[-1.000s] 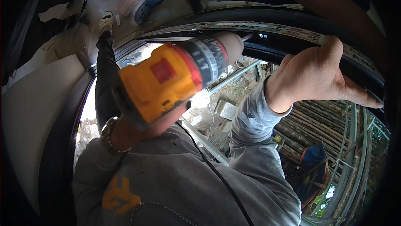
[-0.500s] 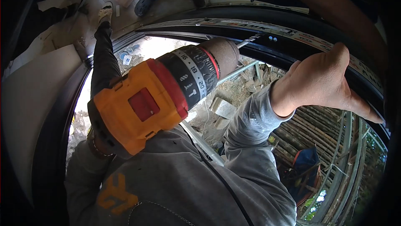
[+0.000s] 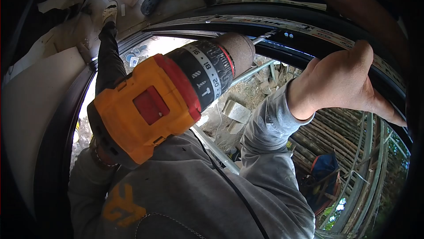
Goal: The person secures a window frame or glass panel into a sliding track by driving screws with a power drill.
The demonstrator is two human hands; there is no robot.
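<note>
A yellow-and-black power drill (image 3: 145, 106) with a red panel fills the middle left, pointing up and right. Its twist bit (image 3: 265, 36) meets the black metal frame (image 3: 260, 52). Behind the drill, my left hand (image 3: 104, 155) is closed on it; mostly its wrist and a bracelet show, the fingers being hidden. My right hand (image 3: 338, 80) rests on the same frame, right of the bit. One digit stretches along the frame and the other fingers bend around it, largely out of sight. Two small bright spots mark the frame just beyond the bit tip.
Below the opening lie stacked poles (image 3: 327, 133), a pale block (image 3: 236, 110) and a blue-and-red bag (image 3: 324, 175). A metal rail (image 3: 216, 152) passes beneath my right arm. At upper left are a leg in dark trousers (image 3: 110, 53) and a pale panel (image 3: 48, 106). Another person's arm (image 3: 349, 4) hangs at upper right.
The drill and frame sit slightly higher in view, the drill also a little further left at its rear. The bit stays against the frame, and my right hand keeps its place there.
</note>
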